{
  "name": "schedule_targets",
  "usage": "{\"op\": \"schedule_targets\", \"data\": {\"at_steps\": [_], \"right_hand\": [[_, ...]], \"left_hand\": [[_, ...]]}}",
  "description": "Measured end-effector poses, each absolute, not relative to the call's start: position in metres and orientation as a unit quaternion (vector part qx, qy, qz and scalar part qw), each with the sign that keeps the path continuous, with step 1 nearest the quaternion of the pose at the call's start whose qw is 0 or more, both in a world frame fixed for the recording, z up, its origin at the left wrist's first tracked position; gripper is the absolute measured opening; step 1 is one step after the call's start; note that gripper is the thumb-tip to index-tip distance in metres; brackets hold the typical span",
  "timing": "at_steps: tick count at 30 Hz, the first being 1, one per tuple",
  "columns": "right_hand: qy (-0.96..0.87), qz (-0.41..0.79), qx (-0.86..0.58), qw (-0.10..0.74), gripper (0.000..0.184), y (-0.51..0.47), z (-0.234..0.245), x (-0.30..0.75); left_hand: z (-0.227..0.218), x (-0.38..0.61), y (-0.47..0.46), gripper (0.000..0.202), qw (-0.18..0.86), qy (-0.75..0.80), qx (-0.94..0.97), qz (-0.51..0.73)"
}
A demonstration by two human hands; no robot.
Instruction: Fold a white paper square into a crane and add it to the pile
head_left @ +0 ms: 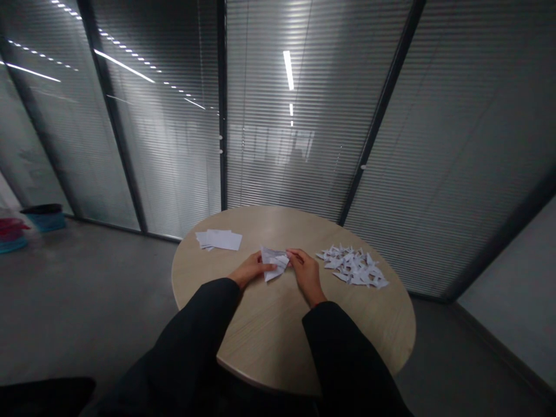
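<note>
A partly folded sheet of white paper (273, 259) is held between my two hands above the middle of the round table. My left hand (251, 270) grips its left side, thumb lying across the front of the paper. At the right edge, my right hand (305, 273) pinches the paper with fingers bent. Creases and overlapping flaps show on the sheet. To the right of my hands lies a heap of small folded white paper pieces (354, 267) with pointed tips. Left of my hands is a loose stack of flat white paper sheets (219, 239).
The round wooden table (269, 347) stands close to a glass partition with blinds (299, 174). Two bins, a blue one (46, 218) and one with a red liner (11, 231), stand on the grey floor at far left. A dark object (47, 391) shows at lower left.
</note>
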State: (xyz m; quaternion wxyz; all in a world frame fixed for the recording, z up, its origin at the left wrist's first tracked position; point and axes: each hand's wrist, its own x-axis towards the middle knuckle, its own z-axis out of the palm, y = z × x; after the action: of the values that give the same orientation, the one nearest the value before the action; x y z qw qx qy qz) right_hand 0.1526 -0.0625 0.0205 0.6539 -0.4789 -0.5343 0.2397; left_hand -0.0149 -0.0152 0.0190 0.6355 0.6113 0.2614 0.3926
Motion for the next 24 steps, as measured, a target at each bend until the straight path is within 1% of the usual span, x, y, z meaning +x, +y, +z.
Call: {"op": "schedule_targets", "data": {"at_steps": [3,6,10,14,18,24], "right_hand": [[-0.510,0.260,-0.464,0.676,0.027,-0.062,0.022,0.153],[-0.492,0.273,-0.457,0.689,0.024,-0.064,0.025,0.154],[-0.448,0.302,-0.455,0.708,0.022,-0.062,0.024,0.157],[-0.408,0.330,-0.454,0.720,0.020,-0.060,0.021,0.159],[-0.389,0.358,-0.441,0.725,0.016,-0.059,0.020,0.158],[-0.410,0.356,-0.420,0.727,0.019,-0.060,0.022,0.157]], "left_hand": [[0.015,-0.014,-0.013,0.047,0.657,0.248,0.588,0.401],[0.015,-0.016,-0.014,0.046,0.677,0.242,0.570,0.398],[0.022,-0.020,-0.019,0.048,0.705,0.229,0.555,0.377],[0.030,-0.024,-0.024,0.043,0.722,0.221,0.549,0.359],[0.033,-0.026,-0.027,0.046,0.722,0.208,0.559,0.351],[0.032,-0.023,-0.027,0.053,0.693,0.217,0.593,0.348]]}}
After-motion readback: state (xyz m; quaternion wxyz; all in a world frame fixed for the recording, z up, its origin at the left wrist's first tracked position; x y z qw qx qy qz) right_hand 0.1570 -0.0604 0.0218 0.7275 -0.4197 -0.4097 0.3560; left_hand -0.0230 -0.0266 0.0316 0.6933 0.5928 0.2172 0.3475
